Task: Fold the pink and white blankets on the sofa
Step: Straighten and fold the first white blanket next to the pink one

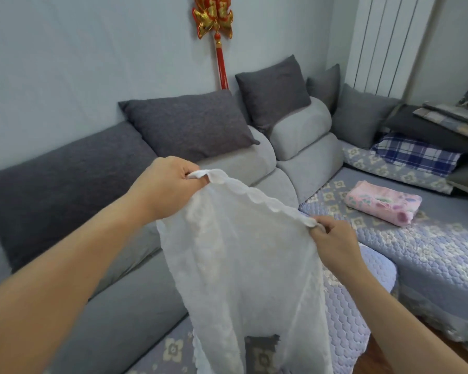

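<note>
No brand, label or readable writing shows anywhere in the head view. Nearest the camera, the white blanket (243, 265) hangs in the air in front of the sofa (268, 163), held up by its scalloped top edge, and its thin fabric lets the patterned seat cover (416, 247) show through near the bottom. The left hand (170, 184) has its fingers curled round the upper left corner, with a fold of cloth bunched between thumb and forefinger. The right hand (333, 244) pinches the other end of that edge between thumb and fingertips, lower than the left, so the edge slopes down to the right. The blanket's lower end runs out of the picture at the bottom, so how far it hangs cannot be told, and both forearms are cut off by the frame. Farther back, on the quilted seat cover to the right, the pink blanket (381, 202) lies folded in a flat bundle, well apart from both hands. Beyond it sit a blue plaid cloth (416, 153) and a stack of folded bedding (449, 122), cut off at the right edge. Dark grey cushions (189, 125) lean along the wall, under a red and gold ornament (214, 20) whose top is cropped.
</note>
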Demonstrator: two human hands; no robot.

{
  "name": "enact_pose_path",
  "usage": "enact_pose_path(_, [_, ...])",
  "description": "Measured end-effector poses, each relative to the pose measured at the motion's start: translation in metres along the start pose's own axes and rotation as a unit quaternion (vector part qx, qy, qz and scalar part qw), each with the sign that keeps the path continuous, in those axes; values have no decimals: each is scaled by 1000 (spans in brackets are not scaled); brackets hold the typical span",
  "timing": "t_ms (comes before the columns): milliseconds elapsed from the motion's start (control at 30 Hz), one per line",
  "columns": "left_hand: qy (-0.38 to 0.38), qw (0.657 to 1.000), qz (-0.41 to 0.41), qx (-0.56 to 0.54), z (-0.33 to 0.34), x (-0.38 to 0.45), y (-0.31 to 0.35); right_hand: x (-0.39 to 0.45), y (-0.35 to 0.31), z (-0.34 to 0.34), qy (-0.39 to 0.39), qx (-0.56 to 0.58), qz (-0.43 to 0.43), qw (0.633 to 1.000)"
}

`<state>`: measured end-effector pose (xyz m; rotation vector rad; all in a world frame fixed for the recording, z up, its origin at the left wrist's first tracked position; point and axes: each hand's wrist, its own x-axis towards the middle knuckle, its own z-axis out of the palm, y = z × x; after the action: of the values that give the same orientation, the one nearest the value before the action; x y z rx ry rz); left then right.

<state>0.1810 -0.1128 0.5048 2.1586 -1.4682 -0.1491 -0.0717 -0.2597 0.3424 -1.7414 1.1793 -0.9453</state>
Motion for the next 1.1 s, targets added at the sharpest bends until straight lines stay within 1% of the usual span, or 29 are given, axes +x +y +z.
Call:
enact_pose_path(33, [19,1000,8,4,5,1,2,8,-3,2,29,40,25,998])
enact_pose_path(67, [29,1000,6,7,10,3,3,17,-6,1,31,89,51,994])
enact_pose_path(100, [32,999,-9,8,14,5,3,27,-8,-1,-2,146,74,986])
enact_pose_path(133, [40,999,-34,4,17,8,4,38,-7,-4,-68,197,91,974])
enact_pose_path(167, [53,996,-67,-10,19,11,5,48,-5,-9,-154,235,96,955])
enact_pose_path(200, [70,991,-109,-37,23,15,3,56,-2,-16,-236,246,93,936])
enact_pose_path(233, [89,980,-160,-75,27,15,4,63,2,-24,-298,232,82,922])
enact_pose_path(267, [106,964,-211,-125,34,13,4,70,6,-30,-339,214,69,913])
enact_pose_path(333, [134,928,-282,-205,57,6,7,82,12,-37,-368,213,62,903])
enact_pose_path(400, [162,889,-315,-290,85,-4,11,89,20,-37,-355,243,71,900])
enact_pose_path(433, [172,868,-329,-329,98,-11,14,89,24,-36,-343,244,71,904])
enact_pose_path(467, [178,855,-337,-353,111,-18,16,89,29,-32,-331,230,63,913])
enact_pose_path(500, [178,856,-338,-350,121,-25,19,86,33,-29,-322,213,51,921])
enact_pose_path(533, [174,869,-332,-321,132,-31,17,81,36,-25,-316,196,41,927])
enact_pose_path(567, [151,891,-322,-280,140,-37,21,75,37,-22,-317,183,29,930])
enact_pose_path(600, [111,910,-312,-249,146,-42,26,70,37,-18,-324,170,12,930])
enact_pose_path(633, [61,919,-299,-249,152,-45,36,64,34,-16,-337,149,-15,929])
enact_pose_path(667, [6,921,-281,-270,158,-48,45,59,31,-13,-359,119,-50,925])
enact_pose_path(700, [-48,926,-259,-271,163,-48,55,53,25,-11,-388,91,-86,913])
enact_pose_path(767, [-120,951,-210,-191,173,-50,76,42,13,-9,-450,81,-124,881])
enact_pose_path(833, [-116,965,-195,-133,176,-47,87,39,6,-12,-481,96,-126,862])
enact_pose_path(900, [-121,965,-206,-108,167,-48,87,43,6,-17,-484,103,-120,861])
enact_pose_path(967, [-122,969,-204,-58,160,-47,88,45,10,-23,-491,100,-126,856])
enact_pose_path(1000, [-101,974,-199,-31,159,-45,92,45,12,-23,-482,68,-155,860])
enact_pose_path(1033, [-73,978,-195,-10,160,-43,97,44,14,-23,-457,12,-198,867])
enact_pose_path(1067, [-49,980,-194,10,161,-41,105,43,16,-21,-418,-57,-235,876])
enact_pose_path(1100, [-33,981,-190,32,161,-39,113,42,18,-21,-367,-120,-253,887])
